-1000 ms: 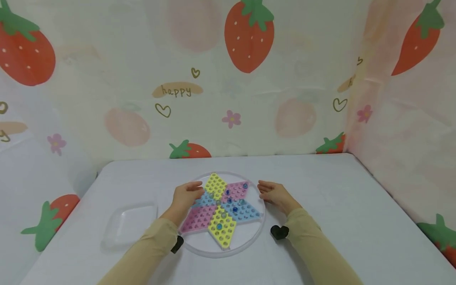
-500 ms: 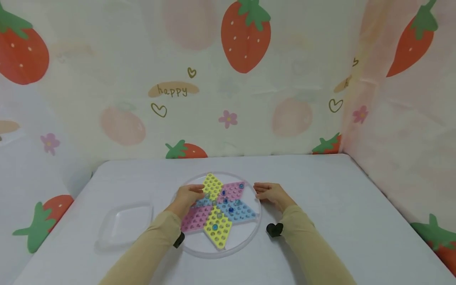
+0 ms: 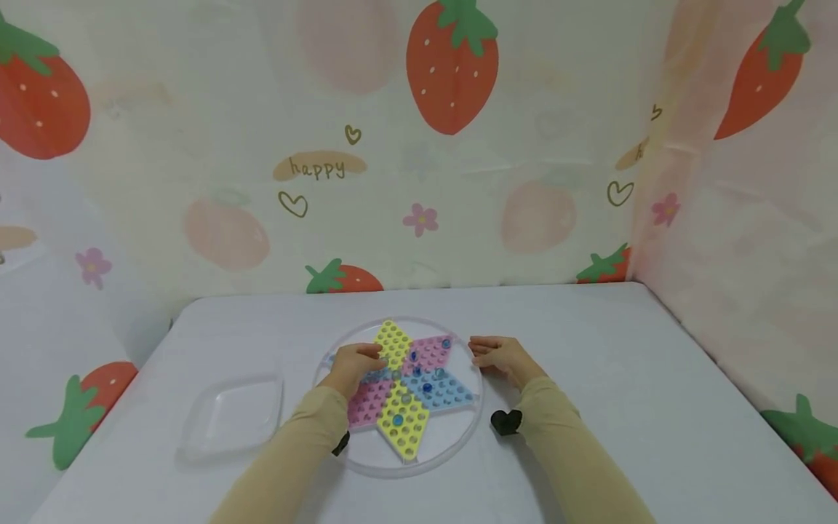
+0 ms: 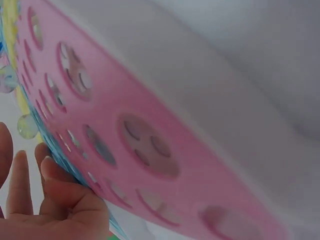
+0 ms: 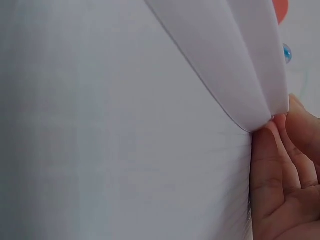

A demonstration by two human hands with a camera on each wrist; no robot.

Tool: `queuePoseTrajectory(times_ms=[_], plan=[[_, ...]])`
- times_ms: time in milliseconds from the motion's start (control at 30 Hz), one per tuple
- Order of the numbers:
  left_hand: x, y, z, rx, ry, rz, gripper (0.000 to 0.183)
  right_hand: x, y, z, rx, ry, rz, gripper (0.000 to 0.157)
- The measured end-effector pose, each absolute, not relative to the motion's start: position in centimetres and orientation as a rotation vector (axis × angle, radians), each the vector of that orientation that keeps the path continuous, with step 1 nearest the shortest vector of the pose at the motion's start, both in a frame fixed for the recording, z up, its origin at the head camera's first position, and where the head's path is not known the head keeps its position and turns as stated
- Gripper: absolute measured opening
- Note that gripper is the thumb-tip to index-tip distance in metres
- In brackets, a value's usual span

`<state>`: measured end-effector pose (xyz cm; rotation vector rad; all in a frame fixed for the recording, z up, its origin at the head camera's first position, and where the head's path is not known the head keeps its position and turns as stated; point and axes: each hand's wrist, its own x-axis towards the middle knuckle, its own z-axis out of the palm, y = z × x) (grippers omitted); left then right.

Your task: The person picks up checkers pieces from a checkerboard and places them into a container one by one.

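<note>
A round Chinese checkers board (image 3: 393, 473) with a yellow, pink and blue star lies on the table. My left hand (image 3: 353, 366) reaches over its left side, fingertips near a clear marble (image 4: 27, 126) by the blue part; in the left wrist view the fingers are only loosely bent and the marble shows just beyond them. My right hand (image 3: 504, 356) is at the board's right edge. The right wrist view shows its thumb and fingers on either side of the white rim (image 5: 240, 65), holding it. Several marbles, including a dark blue marble (image 3: 427, 388), sit in the holes.
A clear shallow tray (image 3: 229, 411) stands to the left of the board. Behind the white table (image 3: 589, 342) hangs a strawberry-print cloth backdrop (image 3: 419, 247), which also closes off both sides.
My left hand has moved a little right and nearer over the board, its fingertips closer to the clear marble. The right hand stays at the rim. The view shifts slightly.
</note>
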<state>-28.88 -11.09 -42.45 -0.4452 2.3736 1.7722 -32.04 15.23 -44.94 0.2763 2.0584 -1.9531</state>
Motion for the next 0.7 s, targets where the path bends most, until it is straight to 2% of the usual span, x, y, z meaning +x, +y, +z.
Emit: queuePoseTrajectory(times_ms=[300, 700], plan=[[-28.99, -10.87, -42.56, -0.392, 2.476, 1.618, 0.04, -32.25, 15.17, -45.09, 0.317, 2.044, -1.966, 0.053], [-29.48, -10.57, -42.88, -0.418, 2.615, 1.375, 0.03, -32.2, 15.28, -45.07, 0.351, 2.079, -1.936, 0.05]])
